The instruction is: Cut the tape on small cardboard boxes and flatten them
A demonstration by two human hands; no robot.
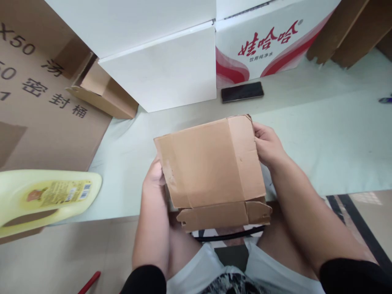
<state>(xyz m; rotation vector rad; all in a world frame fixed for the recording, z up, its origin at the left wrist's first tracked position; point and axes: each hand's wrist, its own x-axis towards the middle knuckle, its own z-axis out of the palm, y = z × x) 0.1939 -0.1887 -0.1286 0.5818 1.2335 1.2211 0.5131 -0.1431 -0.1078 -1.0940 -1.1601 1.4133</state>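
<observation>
A brown cardboard box (205, 163), flattened or partly folded, is held up between my two hands over the near edge of the table. Its slotted flap (214, 217) hangs toward my lap. My left hand (155, 171) grips the box's left edge, with most of its fingers hidden behind the cardboard. At the upper right edge, my right hand (268, 141) is closed on the cardboard, its fingers curled at the rim.
A black phone (242, 92) lies beyond the box on the pale green tablecloth (321, 143). White cartons (171, 69) and a red-lettered carton (260, 49) stand behind it. To the left are a small cardboard box (105, 92), a large printed carton (55, 134) and a yellow jug (61, 192).
</observation>
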